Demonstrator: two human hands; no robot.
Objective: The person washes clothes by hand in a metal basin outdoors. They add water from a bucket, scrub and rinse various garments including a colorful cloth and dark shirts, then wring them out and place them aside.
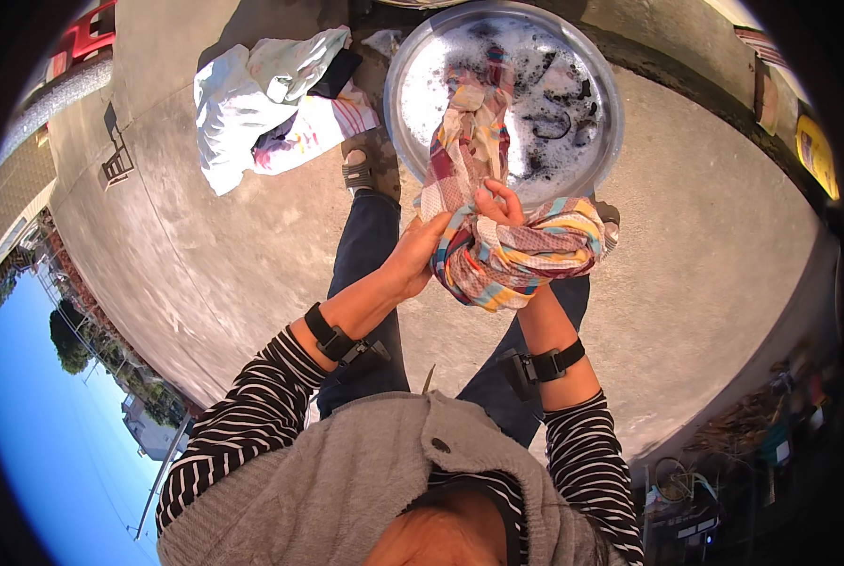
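A wet plaid cloth (521, 247) of white, maroon, blue and yellow stretches between my hands and a round metal basin (397, 127). Its far end dips into foamy water (429, 78) with dark patches. My left hand (418, 251) is closed around the cloth at the basin's near side. Folds of the same cloth bunch and coil over my right hand (500, 204) and wrist, so only some curled fingers show. Those fingers touch the cloth just beside the left hand; the palm is hidden.
White and pale-green fabric (280, 106) lies on the concrete ground (684, 191) left of the basin, with a dark piece (336, 74) among it. My sandaled foot (357, 170) stands near the basin. A red plastic stool (82, 39) is at far left, a yellow object (816, 156) at far right.
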